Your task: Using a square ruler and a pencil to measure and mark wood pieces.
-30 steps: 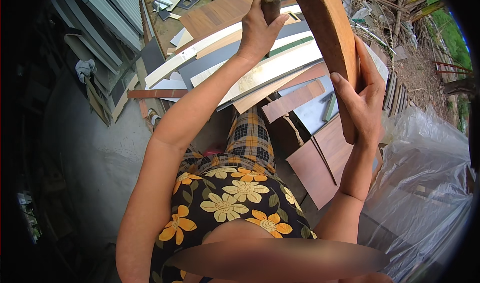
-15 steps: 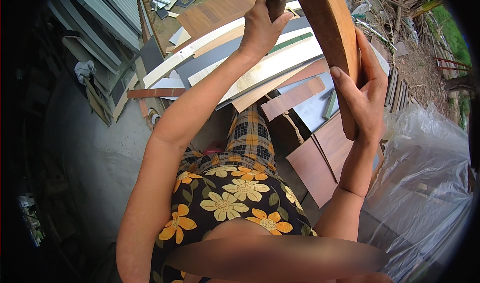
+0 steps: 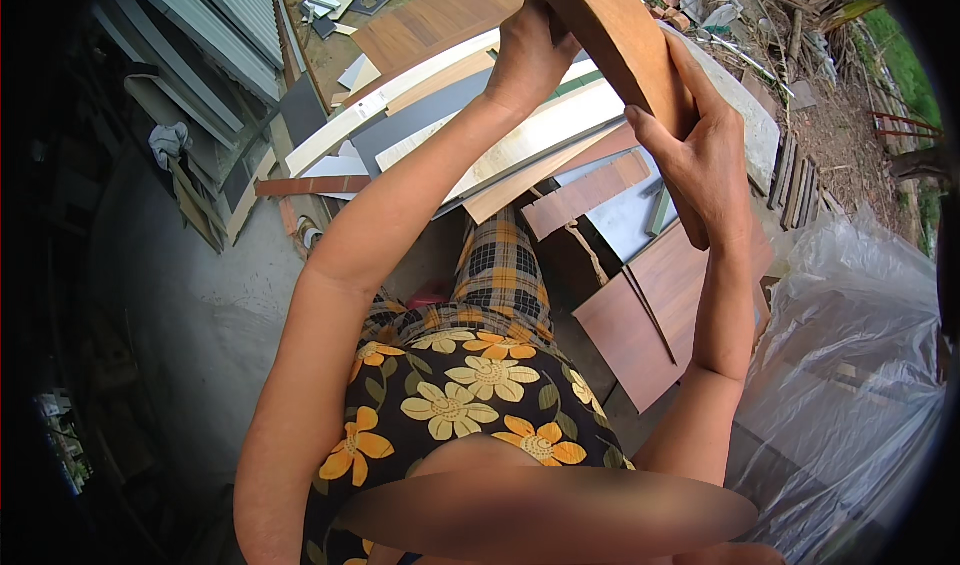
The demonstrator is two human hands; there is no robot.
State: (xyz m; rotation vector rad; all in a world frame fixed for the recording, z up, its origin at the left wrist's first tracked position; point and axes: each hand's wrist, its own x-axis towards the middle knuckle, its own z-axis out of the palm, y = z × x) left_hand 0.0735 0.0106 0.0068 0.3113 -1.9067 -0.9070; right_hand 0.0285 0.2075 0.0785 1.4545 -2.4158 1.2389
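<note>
A thick, curved piece of brown wood (image 3: 625, 40) is held up in front of me, running from the top edge down to my right wrist. My right hand (image 3: 708, 160) grips its lower part, thumb on the near side and fingers round the far edge. My left hand (image 3: 532, 60) is closed beside the upper part of the wood, which overlaps its fingertips. Half a second ago a round-ended wooden handle showed in that fist; now it is hidden behind hand and wood. Whatever the handle belongs to cannot be seen.
Below my hands lies a pile of long boards (image 3: 500, 155) in white, grey and brown. Brown panels (image 3: 640, 325) lean near my right arm. Clear plastic sheeting (image 3: 850, 365) covers something at the right. Corrugated sheets (image 3: 215, 35) stand at the far left, near concrete floor (image 3: 210, 305).
The curved wood and my right hand have shifted left and slightly up. The wood now covers the fingertips of my left hand, and the handle's end no longer shows.
</note>
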